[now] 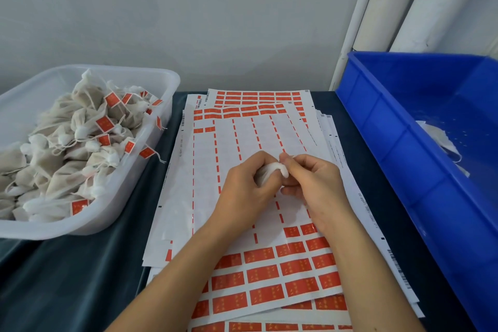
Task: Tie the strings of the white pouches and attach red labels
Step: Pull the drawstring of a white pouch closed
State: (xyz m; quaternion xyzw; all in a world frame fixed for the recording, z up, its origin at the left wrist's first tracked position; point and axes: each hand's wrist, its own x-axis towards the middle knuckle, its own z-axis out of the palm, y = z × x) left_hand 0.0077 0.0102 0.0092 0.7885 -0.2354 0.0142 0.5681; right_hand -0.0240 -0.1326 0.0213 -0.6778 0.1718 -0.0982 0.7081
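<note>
My left hand (246,186) grips a white pouch (265,174) over the label sheets, with most of the pouch hidden inside my fingers. My right hand (312,183) pinches the pouch's gathered white top between thumb and fingers; the string itself is too small to make out. Beneath both hands lies a stack of sticker sheets (242,148), the top one largely peeled, with rows of red labels (269,272) left along its near part.
A clear plastic tub (151,159) at the left holds several tied pouches with red labels (105,124). A blue crate (404,143) at the right holds a few white pouches (442,140). White pipes rise behind the crate. Dark cloth covers the table.
</note>
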